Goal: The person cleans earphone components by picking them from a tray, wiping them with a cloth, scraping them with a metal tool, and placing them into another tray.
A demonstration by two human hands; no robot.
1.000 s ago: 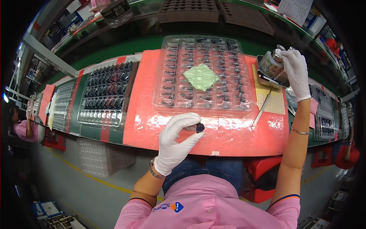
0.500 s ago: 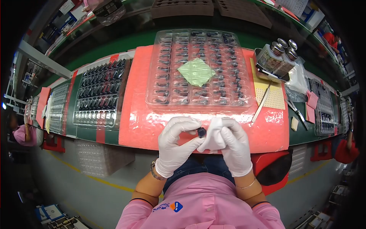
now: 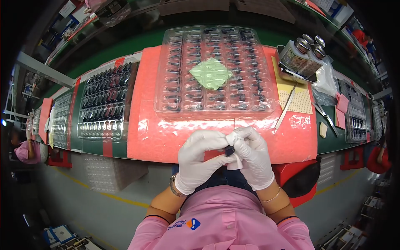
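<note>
My gloved left hand [image 3: 201,157] pinches a small dark part [image 3: 229,151] between thumb and fingers, over the front edge of the pink mat [image 3: 152,141]. Against that part, my gloved right hand [image 3: 255,156] presses a folded white cloth [image 3: 235,161], its fingers closed round it. The two hands nearly touch. Beyond them lies a clear plastic tray [image 3: 160,89] with rows of dark parts under a clear cover, and a green paper square [image 3: 211,73] shows at its middle.
Metal-capped bottles [image 3: 296,52] stand in a holder at the right, by a yellow dotted sheet [image 3: 306,100] and tweezers [image 3: 286,106]. Scissors [image 3: 327,118] lie further right. Another tray [image 3: 104,102] of dark parts is at the left. A person [image 3: 29,151] sits far left.
My right hand has come from the bottles to my left hand, with a white cloth in it. The cloth now covers part of the dark piece.
</note>
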